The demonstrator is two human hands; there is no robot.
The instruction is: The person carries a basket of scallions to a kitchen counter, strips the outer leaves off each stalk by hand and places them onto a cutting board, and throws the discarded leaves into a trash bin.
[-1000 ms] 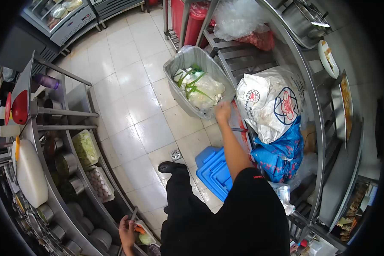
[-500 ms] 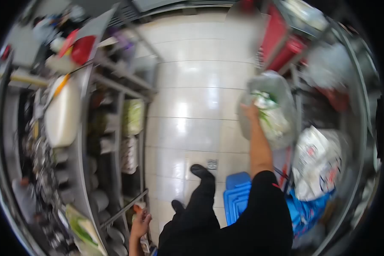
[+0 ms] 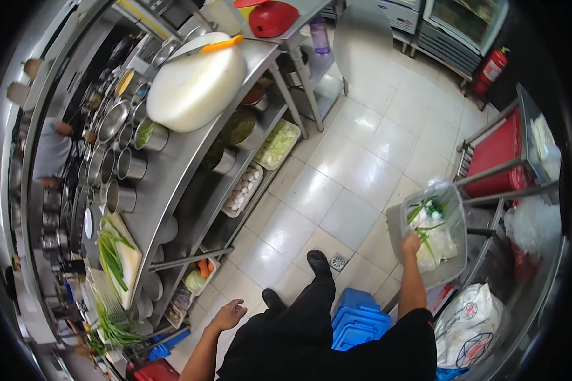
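Observation:
A grey bin (image 3: 462, 222) lined with a clear bag stands on the floor at the right, with green strips and pale scraps in it. My right hand (image 3: 410, 244) is closed on the bin's near left rim. My left hand (image 3: 231, 314) hangs over the floor near the lower shelf, empty, its fingers slightly curled and apart. Close to it, on that shelf, sits a tray holding carrots (image 3: 204, 267) and a cabbage. Blue plastic lids (image 3: 360, 327) lie between my legs and right arm.
The steel counter (image 3: 171, 166) at left carries a round white block (image 3: 200, 89) with an orange-handled knife, pots, and a cutting board (image 3: 131, 260) with green onions. Another person (image 3: 51, 152) stands beyond it. A floor drain (image 3: 337, 262) lies near my foot; a white sack (image 3: 467, 327) is at right.
The view has swung left, bringing more of the counter into sight. My right hand has shifted along the bin's rim. My left hand has come away from the shelf post.

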